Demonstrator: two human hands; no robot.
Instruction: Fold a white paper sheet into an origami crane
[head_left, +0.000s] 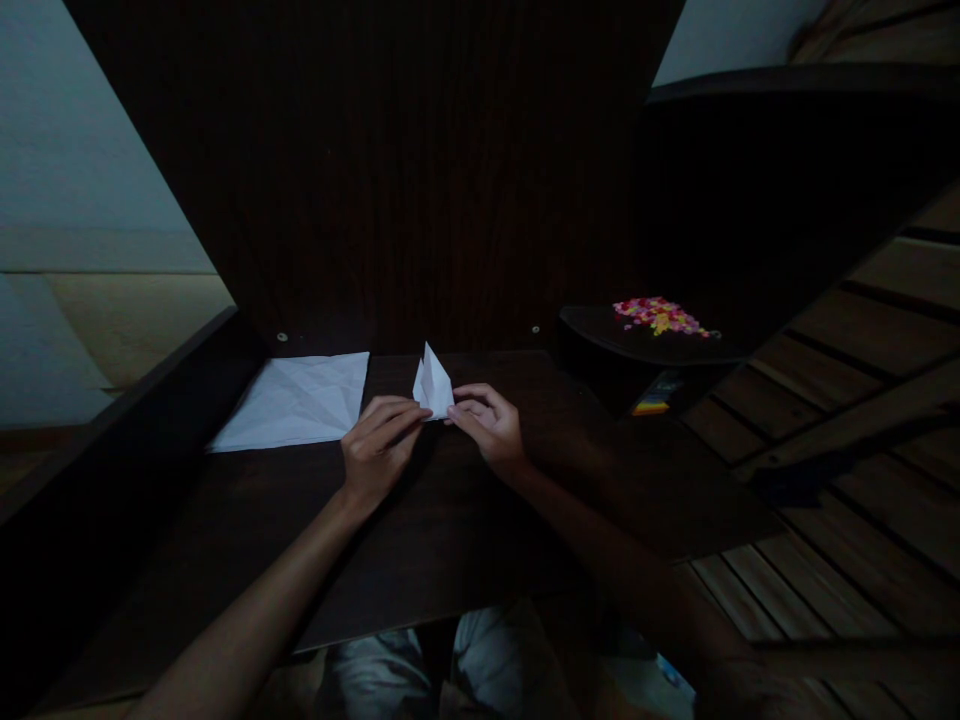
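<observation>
Two-sided pinch: left hand (379, 440) is gripping folded paper (436, 390) at near left, right hand (493, 428) at near right, prob. so layers aren't spreading. Paper's sitting over mid desk (255, 540); creased sheet (304, 402) is lying left, prob. for elbow room.

On my feed, the folded paper (438, 391) reads plain white, shaded grey along its folds. I record the flat sheet (304, 402) as white — crossed by a web of crease lines. The counter (420, 560) is dark brown; the back panel (427, 180) matches, with faint reddish vertical grain. I find the small pieces (661, 318) mixed pink, red, purple and yellow — on a near-black shelf (600, 332). Wooden slats (874, 335): brown, striped by dark gaps.
</observation>
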